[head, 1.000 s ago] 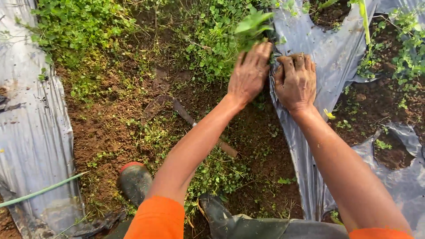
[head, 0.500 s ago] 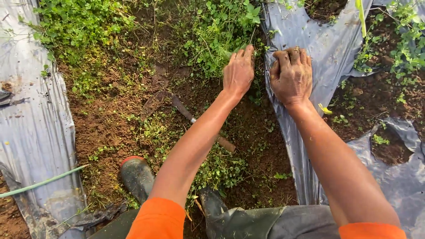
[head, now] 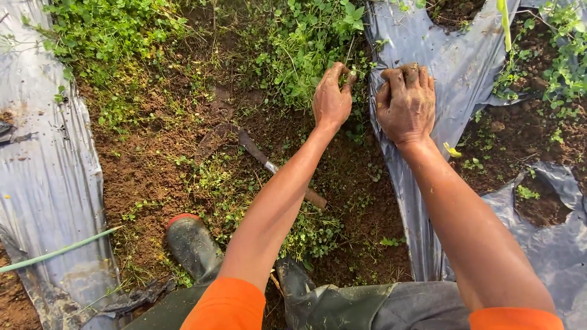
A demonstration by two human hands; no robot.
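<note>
While L hand (head: 331,98) pinches soft, light weed stems (head: 306,55) by the plastic sheet's (head: 416,159) edge, R hand (head: 406,101) presses fisted on it; prob. best gripped low, near roots, since stems tear easily.

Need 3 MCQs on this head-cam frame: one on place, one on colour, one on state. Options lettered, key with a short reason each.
1. Where does the small hand tool lie?
A. on the bare soil left of the left forearm
B. on the grey plastic sheet
C. in the right hand

2. What colour are the sleeves?
A. blue
B. orange
C. white

3. What is the left hand doing?
A. lying flat and open on the sheet
B. fingers closed on green weeds
C. holding the green hose

Key:
1 A, the tool rests on the soil, its handle running under the left forearm.
2 B, both sleeve edges at the bottom are orange.
3 B, the left hand pinches the weeds, while the right hand presses on the plastic sheet.
</note>
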